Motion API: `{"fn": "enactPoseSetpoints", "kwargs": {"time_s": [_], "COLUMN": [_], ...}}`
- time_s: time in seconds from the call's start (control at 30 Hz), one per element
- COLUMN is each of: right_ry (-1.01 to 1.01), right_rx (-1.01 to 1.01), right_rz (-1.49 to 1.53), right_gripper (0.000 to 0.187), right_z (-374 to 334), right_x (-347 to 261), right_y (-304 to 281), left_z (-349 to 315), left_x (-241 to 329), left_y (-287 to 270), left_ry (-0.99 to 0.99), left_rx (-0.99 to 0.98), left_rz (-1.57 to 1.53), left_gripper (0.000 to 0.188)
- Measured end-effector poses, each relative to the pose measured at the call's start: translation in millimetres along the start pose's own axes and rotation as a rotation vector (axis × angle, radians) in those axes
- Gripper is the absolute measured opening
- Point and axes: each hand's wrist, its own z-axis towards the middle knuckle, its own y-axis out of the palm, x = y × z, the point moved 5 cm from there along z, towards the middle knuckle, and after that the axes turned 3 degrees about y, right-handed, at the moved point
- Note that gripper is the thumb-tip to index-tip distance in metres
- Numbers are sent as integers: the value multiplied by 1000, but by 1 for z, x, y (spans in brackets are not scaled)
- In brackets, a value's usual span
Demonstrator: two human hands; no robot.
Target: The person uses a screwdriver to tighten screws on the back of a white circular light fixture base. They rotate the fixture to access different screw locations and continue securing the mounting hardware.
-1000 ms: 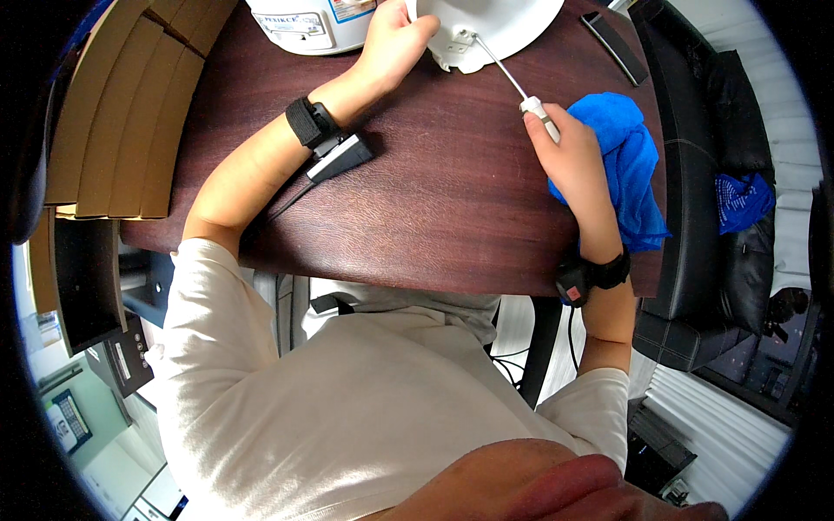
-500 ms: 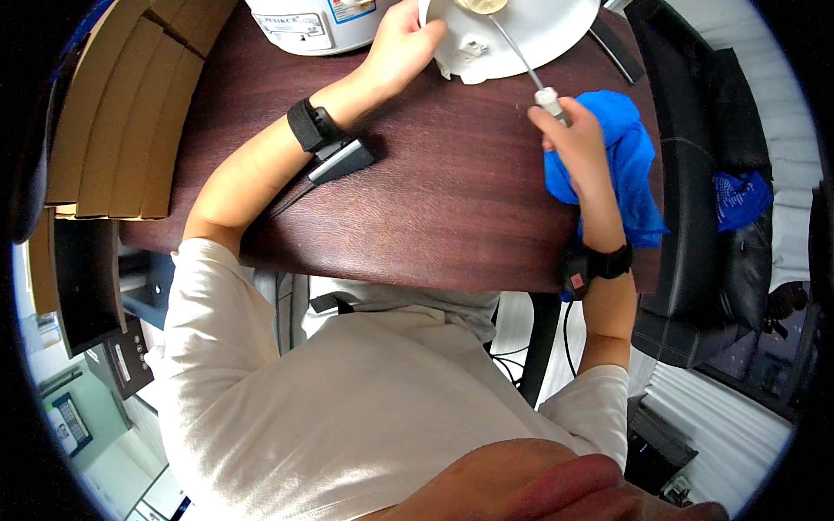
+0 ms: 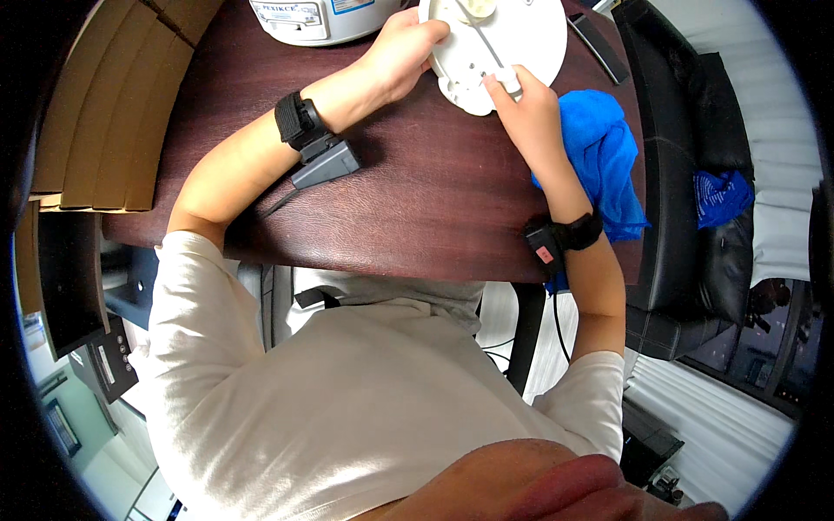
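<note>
At the far side of the table, my left hand grips the left rim of a white round lid-like part, thumb on top. The part now appears face up, showing small holes and a pale round piece near its middle. My right hand is closed around the pale handle of a screwdriver. Its metal shaft slants up and left across the lid-like part, with the tip by the round piece; whether it touches cannot be made out. A white rounded appliance stands just beyond my left hand.
A blue cloth lies crumpled beside my right forearm on the dark wooden table. A dark flat bar rests at the far right. Cardboard boxes line the left edge; a black sofa flanks the right.
The lid-like part has tipped flatter and come nearer, its inner face now more visible. My right hand has moved left and up with the screwdriver, over the part's near edge.
</note>
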Motion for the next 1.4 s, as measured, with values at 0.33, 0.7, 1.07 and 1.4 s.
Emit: {"fn": "enactPoseSetpoints", "kwargs": {"time_s": [0.33, 0.7, 1.07, 1.4], "right_ry": [-150, -134, -91, 477], "right_rx": [62, 84, 72, -374], "right_rz": [-241, -115, -114, 584], "right_gripper": [23, 21, 25, 31], "right_z": [2, 4, 4, -18], "right_x": [-13, -7, -7, -1], "right_y": [0, 5, -7, -35], "left_z": [-3, 2, 2, 3], "left_x": [0, -9, -15, 11], "left_y": [8, -2, -7, -9], "left_ry": [-14, -8, -60, 84], "left_rx": [5, 12, 36, 59], "left_rz": [-31, -73, -71, -19], "left_gripper": [24, 23, 23, 26]}}
